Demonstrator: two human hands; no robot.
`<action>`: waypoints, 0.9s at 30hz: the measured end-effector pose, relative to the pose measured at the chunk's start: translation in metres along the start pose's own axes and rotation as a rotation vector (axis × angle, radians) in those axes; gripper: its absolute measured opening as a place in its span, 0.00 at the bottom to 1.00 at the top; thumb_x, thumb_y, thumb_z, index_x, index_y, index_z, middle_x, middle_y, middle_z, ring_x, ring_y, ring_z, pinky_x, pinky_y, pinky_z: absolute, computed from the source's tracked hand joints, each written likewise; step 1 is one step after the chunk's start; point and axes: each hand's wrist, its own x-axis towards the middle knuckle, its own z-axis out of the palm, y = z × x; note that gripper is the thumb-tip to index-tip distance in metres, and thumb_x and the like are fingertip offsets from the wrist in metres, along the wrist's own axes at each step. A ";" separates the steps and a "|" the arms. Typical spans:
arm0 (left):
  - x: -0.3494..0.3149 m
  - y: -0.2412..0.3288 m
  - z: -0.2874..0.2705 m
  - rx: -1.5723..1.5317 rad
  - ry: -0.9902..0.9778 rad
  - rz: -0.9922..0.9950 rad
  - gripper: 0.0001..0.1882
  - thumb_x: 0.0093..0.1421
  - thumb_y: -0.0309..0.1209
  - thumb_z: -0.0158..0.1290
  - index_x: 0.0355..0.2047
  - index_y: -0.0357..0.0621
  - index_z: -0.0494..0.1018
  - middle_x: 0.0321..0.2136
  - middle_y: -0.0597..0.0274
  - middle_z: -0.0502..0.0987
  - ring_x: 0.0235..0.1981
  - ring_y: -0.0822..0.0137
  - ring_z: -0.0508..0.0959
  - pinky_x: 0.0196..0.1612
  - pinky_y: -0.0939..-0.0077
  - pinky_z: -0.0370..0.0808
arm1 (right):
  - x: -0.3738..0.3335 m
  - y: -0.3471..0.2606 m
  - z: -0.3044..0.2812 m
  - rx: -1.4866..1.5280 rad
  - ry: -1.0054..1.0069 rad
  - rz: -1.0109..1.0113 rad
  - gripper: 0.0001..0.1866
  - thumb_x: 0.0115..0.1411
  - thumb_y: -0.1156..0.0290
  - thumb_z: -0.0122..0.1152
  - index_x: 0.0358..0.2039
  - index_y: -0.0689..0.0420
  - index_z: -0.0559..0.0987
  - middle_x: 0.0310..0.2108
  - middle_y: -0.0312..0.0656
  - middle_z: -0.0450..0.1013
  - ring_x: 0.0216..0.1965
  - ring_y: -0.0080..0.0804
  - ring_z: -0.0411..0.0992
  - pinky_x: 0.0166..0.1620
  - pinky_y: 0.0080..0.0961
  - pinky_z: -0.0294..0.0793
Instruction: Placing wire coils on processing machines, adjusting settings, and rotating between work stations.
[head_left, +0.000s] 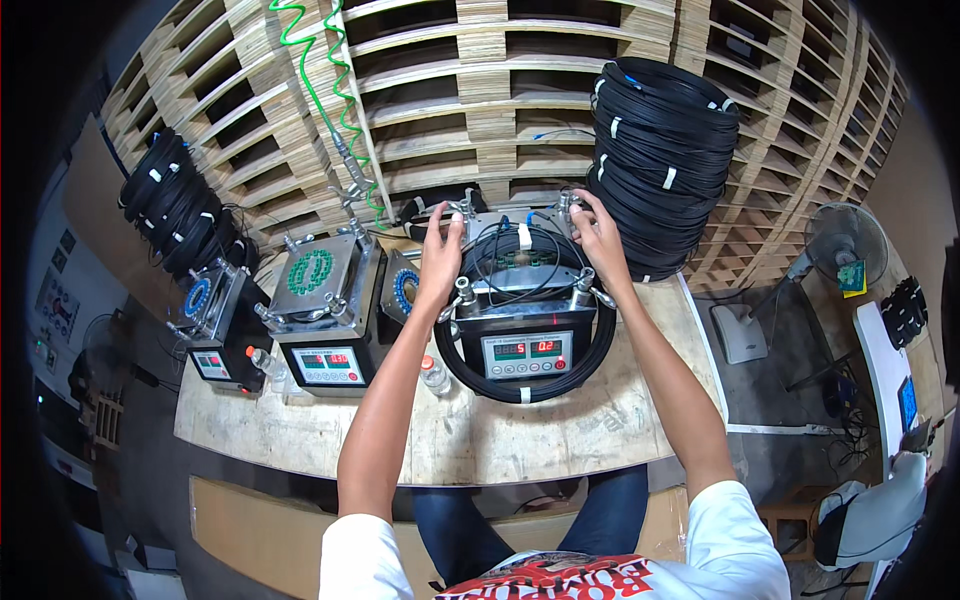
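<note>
In front of me stands a black machine with a digital display panel and a steel top with metal clamps at its corners. My left hand is closed at the far left corner clamp, fingers and thumb around it. On the other side, my right hand grips the far right corner clamp. A coil of black cable hangs around the machine's front, its strands and blue-tipped ends lying over the top. The near left clamp and near right clamp stand untouched. Cable hides much of the plate.
Two similar machines, one with a green ring and one with a blue ring, stand left on the wooden table. Small bottles sit between them. Tall cable stacks rise behind; green coiled hoses hang before pallets.
</note>
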 end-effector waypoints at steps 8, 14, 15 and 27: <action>0.001 -0.004 -0.002 -0.008 0.029 -0.032 0.30 0.71 0.50 0.47 0.61 0.38 0.67 0.36 0.58 0.78 0.33 0.72 0.72 0.41 0.77 0.70 | 0.002 0.004 0.000 -0.085 -0.039 -0.027 0.22 0.68 0.59 0.56 0.58 0.56 0.75 0.31 0.40 0.75 0.34 0.25 0.71 0.42 0.25 0.71; -0.005 0.005 -0.002 -0.023 0.019 -0.073 0.32 0.68 0.42 0.54 0.67 0.40 0.60 0.38 0.55 0.78 0.39 0.67 0.79 0.45 0.75 0.76 | 0.001 -0.002 -0.006 -0.066 -0.105 -0.046 0.21 0.71 0.57 0.52 0.59 0.54 0.75 0.43 0.38 0.74 0.36 0.20 0.70 0.42 0.21 0.75; -0.005 0.007 -0.002 -0.022 0.021 -0.076 0.32 0.68 0.42 0.54 0.67 0.40 0.60 0.38 0.55 0.78 0.39 0.67 0.79 0.45 0.75 0.76 | 0.001 -0.004 -0.005 -0.065 -0.107 -0.043 0.21 0.71 0.57 0.52 0.59 0.54 0.75 0.43 0.38 0.74 0.36 0.20 0.70 0.42 0.21 0.75; 0.002 -0.006 0.001 0.046 -0.028 0.014 0.29 0.69 0.47 0.52 0.64 0.43 0.66 0.41 0.54 0.79 0.41 0.66 0.77 0.47 0.72 0.73 | 0.006 0.007 -0.002 -0.085 -0.097 -0.090 0.22 0.70 0.58 0.55 0.60 0.54 0.75 0.31 0.37 0.73 0.30 0.21 0.67 0.38 0.20 0.69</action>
